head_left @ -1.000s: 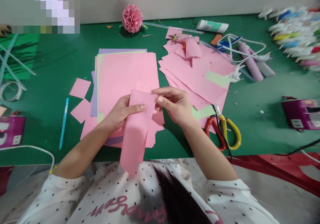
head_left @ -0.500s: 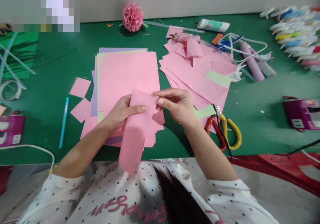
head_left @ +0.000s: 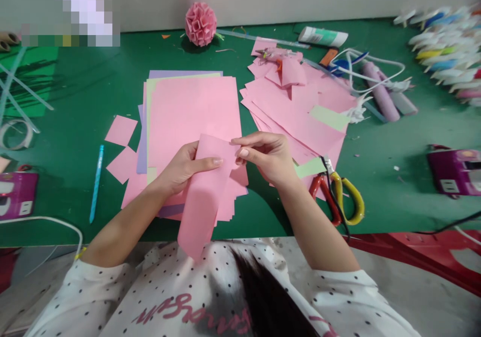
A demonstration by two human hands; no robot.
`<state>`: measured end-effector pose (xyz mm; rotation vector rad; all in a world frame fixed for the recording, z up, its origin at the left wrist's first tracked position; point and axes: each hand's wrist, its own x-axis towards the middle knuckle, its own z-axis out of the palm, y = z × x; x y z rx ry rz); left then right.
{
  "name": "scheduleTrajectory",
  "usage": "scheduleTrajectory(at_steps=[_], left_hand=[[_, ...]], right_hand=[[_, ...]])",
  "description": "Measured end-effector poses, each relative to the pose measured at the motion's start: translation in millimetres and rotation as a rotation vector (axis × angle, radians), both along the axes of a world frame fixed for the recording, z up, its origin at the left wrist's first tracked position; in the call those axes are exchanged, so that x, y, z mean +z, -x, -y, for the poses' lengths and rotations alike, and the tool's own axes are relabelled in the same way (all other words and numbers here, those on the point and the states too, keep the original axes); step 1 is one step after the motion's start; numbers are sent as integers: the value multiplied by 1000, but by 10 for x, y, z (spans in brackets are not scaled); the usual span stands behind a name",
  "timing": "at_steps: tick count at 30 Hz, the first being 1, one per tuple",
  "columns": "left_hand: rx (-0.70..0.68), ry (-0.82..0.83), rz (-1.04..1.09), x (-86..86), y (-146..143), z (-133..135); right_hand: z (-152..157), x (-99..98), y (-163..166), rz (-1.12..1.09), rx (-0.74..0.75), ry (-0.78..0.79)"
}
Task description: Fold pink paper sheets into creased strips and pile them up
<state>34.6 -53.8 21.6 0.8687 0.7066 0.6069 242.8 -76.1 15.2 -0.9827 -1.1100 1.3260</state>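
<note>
Scissors (head_left: 339, 197) and the right-hand purple box (head_left: 447, 169) block either side of passable tabletop (head_left: 393, 202).

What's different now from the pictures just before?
The long pink paper strip has tilted slightly: its top shifted right, its bottom left. The left hand still grips it and the right hand still touches its upper right corner; nothing was picked up or let go. The round pink paper ball and the red-and-yellow-handled scissors stayed put.

**Across a green tabletop (head_left: 75, 91)**

Toward the back, a white-and-green tube (head_left: 323, 36) on its side. At left, a tape roll (head_left: 29, 136) beyond a purple box (head_left: 17, 197); nearby, a blue pen (head_left: 96, 184). At right, heaped white and coloured pieces (head_left: 443, 51) behind a second purple box (head_left: 456, 173).
</note>
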Motion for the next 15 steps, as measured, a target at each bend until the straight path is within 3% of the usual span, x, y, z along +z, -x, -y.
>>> scheduleTrajectory(at_steps=[15], left_hand=[[-18,14,-3,-7,9,-9]], right_hand=[[-5,-7,16,-13,21,43]])
